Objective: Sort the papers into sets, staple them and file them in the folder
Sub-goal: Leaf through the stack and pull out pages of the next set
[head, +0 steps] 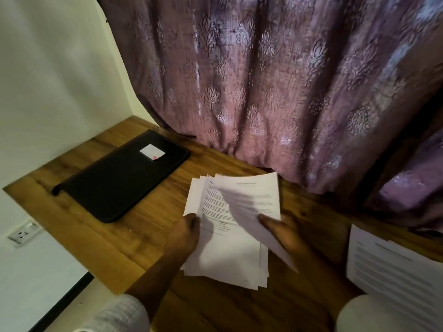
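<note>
A person's left hand [185,232] grips the left edge of a loose stack of white printed papers [227,255] on a brown wooden counter [96,236]. The right hand [285,236] pinches a single white sheet [249,200], tilted up and hiding the stack's upper right. A closed black folder with a white label [115,183] lies apart to the left. A second pile of printed pages [395,271] sits far right. A purple patterned curtain [263,80] drapes onto the counter's back edge.

Lifted sheet [249,197] blurred, print on stack [230,257] illegible, side papers [395,271] edge-cropped
</note>
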